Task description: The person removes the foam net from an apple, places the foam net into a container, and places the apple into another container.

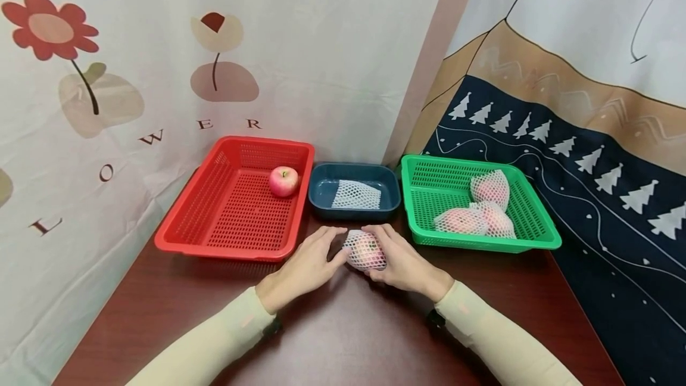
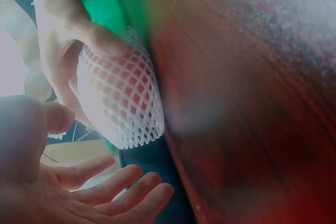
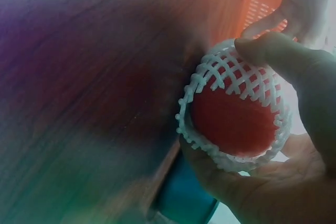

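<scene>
My right hand (image 1: 403, 262) grips an apple in a white foam net (image 1: 366, 252) just above the front of the table, thumb and fingers curled round it. In the right wrist view, the net's open end (image 3: 210, 156) faces the camera and the red apple (image 3: 233, 121) shows bare inside. To the left of it my left hand (image 1: 309, 262) is held with its fingers spread. The left wrist view has the left fingers (image 2: 126, 187) apart from the net (image 2: 123, 98), holding nothing.
Behind the hands stands a dark blue tray (image 1: 354, 214) with flat white foam netting (image 1: 356, 195) in it. A red basket (image 1: 214, 251) at left holds one bare apple (image 1: 283, 181). At right, a green basket (image 1: 471, 243) contains three netted apples (image 1: 490, 189). Printed curtains (image 1: 332, 64) hang behind.
</scene>
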### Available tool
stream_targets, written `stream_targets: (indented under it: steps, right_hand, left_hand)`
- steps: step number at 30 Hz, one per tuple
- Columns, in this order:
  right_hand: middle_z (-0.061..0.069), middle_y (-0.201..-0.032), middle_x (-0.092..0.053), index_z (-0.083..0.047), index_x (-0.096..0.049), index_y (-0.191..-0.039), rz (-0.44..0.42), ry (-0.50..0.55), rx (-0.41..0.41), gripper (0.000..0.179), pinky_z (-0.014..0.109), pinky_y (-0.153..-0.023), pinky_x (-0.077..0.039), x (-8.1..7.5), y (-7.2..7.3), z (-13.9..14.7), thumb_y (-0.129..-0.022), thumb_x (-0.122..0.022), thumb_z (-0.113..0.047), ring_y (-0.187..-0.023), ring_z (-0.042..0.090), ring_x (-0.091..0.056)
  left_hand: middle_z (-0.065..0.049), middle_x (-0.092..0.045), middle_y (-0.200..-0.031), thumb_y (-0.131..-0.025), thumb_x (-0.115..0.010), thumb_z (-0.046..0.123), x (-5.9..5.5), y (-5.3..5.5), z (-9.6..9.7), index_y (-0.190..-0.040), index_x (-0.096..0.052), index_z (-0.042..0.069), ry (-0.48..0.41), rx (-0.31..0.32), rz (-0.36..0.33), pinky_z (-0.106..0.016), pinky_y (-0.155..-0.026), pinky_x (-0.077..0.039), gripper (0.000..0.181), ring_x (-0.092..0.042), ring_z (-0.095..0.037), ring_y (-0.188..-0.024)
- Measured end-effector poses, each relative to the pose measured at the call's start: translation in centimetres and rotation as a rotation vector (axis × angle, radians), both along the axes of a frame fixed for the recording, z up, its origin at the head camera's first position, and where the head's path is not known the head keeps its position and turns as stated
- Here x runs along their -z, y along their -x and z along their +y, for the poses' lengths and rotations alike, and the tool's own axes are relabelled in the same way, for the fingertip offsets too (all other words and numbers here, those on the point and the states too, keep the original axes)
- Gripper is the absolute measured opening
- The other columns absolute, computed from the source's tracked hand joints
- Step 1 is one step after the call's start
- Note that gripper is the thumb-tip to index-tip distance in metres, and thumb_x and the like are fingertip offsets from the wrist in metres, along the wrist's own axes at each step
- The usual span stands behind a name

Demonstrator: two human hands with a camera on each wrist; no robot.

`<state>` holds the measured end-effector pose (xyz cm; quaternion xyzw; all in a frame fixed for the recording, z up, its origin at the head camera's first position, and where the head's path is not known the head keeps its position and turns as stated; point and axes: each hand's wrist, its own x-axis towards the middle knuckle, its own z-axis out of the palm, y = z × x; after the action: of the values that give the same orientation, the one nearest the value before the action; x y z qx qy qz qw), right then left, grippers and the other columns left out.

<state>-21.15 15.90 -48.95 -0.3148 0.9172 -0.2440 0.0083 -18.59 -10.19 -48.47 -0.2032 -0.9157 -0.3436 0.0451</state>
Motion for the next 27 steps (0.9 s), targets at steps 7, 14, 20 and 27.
stream_targets:
  steps: [7,14,20,27]
  right_hand:
    - [0.009,-0.153,-0.064,-0.015,-0.054,-0.164,-0.022,0.043,0.010,0.090,0.048,-0.116,-0.063,-0.3,0.1,0.4,-0.088,-0.101,-0.022,-0.133,0.023,-0.067]
    - [0.002,-0.155,-0.063,-0.020,-0.052,-0.165,-0.001,0.079,-0.016,0.091,0.045,-0.115,-0.063,-0.9,-0.3,0.5,-0.089,-0.101,-0.027,-0.132,0.017,-0.066]
    - [0.001,-0.156,-0.063,-0.019,-0.051,-0.165,0.003,0.105,-0.031,0.092,0.045,-0.116,-0.064,-1.7,-0.3,0.5,-0.088,-0.100,-0.028,-0.133,0.016,-0.067]
    - [0.000,-0.155,-0.063,-0.013,-0.051,-0.165,-0.023,0.135,-0.035,0.091,0.042,-0.113,-0.065,-2.2,-0.4,0.8,-0.089,-0.098,-0.030,-0.130,0.015,-0.067]
  left_hand:
    - [-0.017,-0.076,-0.148,-0.115,-0.074,0.029,0.0,-0.1,-0.3,-0.152,-0.071,0.002,0.004,0.000,0.014,-0.053,-0.123,-0.059,0.047,-0.074,-0.034,-0.141]
    - [-0.015,-0.078,-0.142,-0.117,-0.071,0.020,-0.1,-0.7,-0.5,-0.148,-0.073,0.003,0.015,0.017,0.072,-0.051,-0.119,-0.062,0.035,-0.077,-0.031,-0.134]
    - [-0.014,-0.078,-0.140,-0.116,-0.070,0.013,-0.5,-1.1,-0.3,-0.145,-0.074,0.004,0.005,0.015,0.134,-0.050,-0.117,-0.064,0.031,-0.077,-0.029,-0.132]
    - [-0.013,-0.080,-0.133,-0.115,-0.069,0.004,-0.8,-0.9,-0.1,-0.142,-0.076,0.004,-0.078,0.021,0.224,-0.048,-0.111,-0.066,0.028,-0.079,-0.028,-0.125]
